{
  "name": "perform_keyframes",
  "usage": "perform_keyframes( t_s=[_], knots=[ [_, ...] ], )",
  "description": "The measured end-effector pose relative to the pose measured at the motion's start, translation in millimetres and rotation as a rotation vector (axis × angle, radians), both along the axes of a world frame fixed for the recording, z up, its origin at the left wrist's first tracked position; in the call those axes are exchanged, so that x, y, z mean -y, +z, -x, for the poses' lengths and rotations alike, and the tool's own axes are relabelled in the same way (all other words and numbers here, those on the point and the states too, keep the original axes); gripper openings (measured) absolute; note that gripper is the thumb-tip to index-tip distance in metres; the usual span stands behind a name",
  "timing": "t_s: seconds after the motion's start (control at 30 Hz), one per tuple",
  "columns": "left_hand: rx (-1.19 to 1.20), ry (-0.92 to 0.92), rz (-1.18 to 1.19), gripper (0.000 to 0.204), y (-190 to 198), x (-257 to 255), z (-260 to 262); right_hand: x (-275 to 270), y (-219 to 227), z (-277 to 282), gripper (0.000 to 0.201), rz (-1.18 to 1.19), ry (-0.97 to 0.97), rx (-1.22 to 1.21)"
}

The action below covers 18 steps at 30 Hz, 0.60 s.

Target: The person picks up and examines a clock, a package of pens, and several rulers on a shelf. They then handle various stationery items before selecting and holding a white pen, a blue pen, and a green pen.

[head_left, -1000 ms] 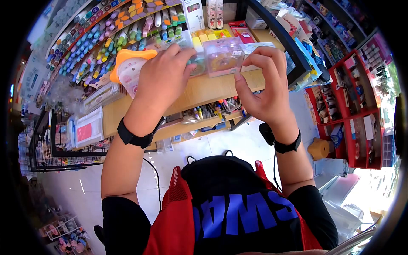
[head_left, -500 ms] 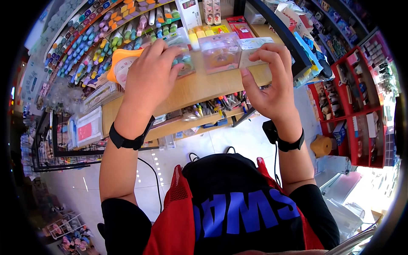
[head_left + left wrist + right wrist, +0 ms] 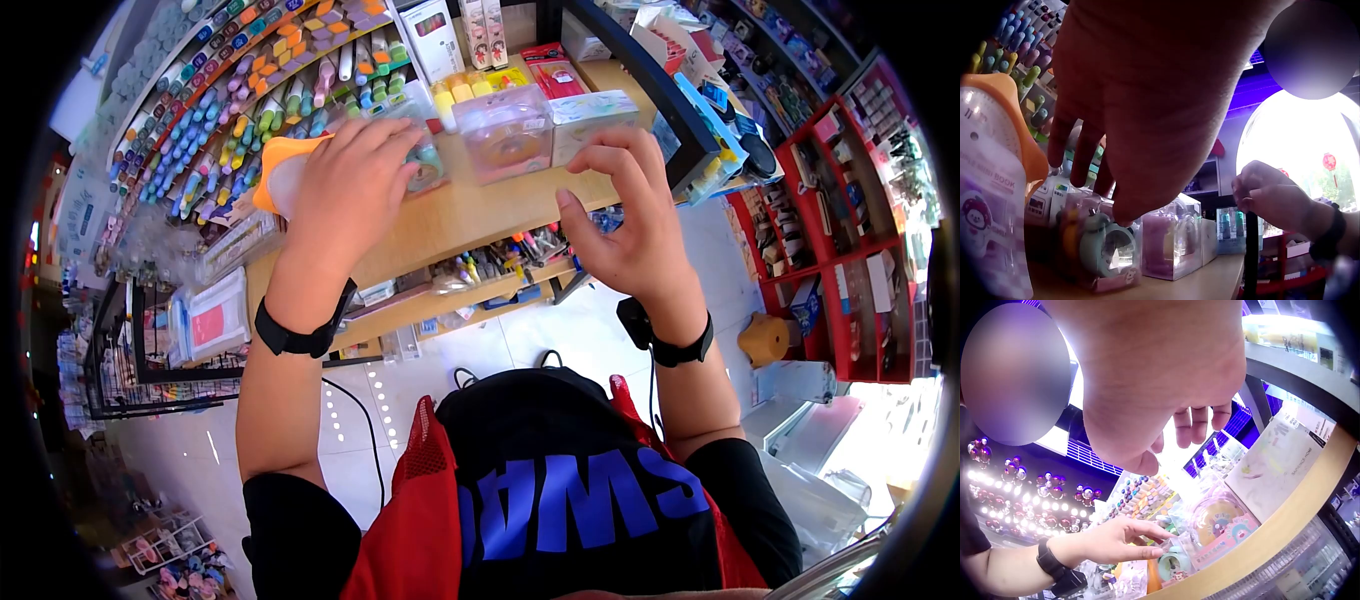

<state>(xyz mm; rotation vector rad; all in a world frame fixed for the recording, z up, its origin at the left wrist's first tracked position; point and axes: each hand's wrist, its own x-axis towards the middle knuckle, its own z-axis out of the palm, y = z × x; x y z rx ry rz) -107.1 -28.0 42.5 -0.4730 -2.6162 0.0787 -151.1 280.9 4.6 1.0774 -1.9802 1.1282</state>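
Note:
My left hand [image 3: 345, 195] hovers over a small clear box with a mint alarm clock [image 3: 1102, 247] inside, standing on the wooden shelf. Its fingers are loosely bent, and the thumb tip lies right at the box's top in the left wrist view. Beside that hand stands an orange-rimmed item [image 3: 277, 170] with a numbered dial, partly hidden by the hand. My right hand [image 3: 640, 225] is held in the air with thumb and fingers apart and nothing between them. Closest to it are a white box [image 3: 595, 112] and a larger clear pinkish box [image 3: 503, 140] with a round thing inside.
Rows of coloured markers [image 3: 205, 125] fill the rack at the back left. Yellow bottles [image 3: 465, 90] stand behind the boxes. A dark metal frame [image 3: 690, 145] bounds the shelf at right. Under the wooden shelf [image 3: 480, 208] sits a lower tier of pens [image 3: 500, 260].
My left hand has shifted left, away from the pinkish box, and its fingers have lowered. The gap beside the alarm clock box shows more clearly. My right hand stays raised, fingers apart.

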Motion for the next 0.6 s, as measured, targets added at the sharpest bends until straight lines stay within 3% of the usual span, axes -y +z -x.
perform_keyframes(
  t_s=[0.37, 0.6],
  knots=[
    [0.07, 0.068, -0.087, 0.043, 11, -18, -7, -26, -16, -15, 0.029, -0.013, 0.115, -0.012],
    [0.034, 0.001, -0.154, 0.049, 30, -63, -14, -58, -42, -29, 0.028, 0.024, 0.214, 0.22]
  ],
)
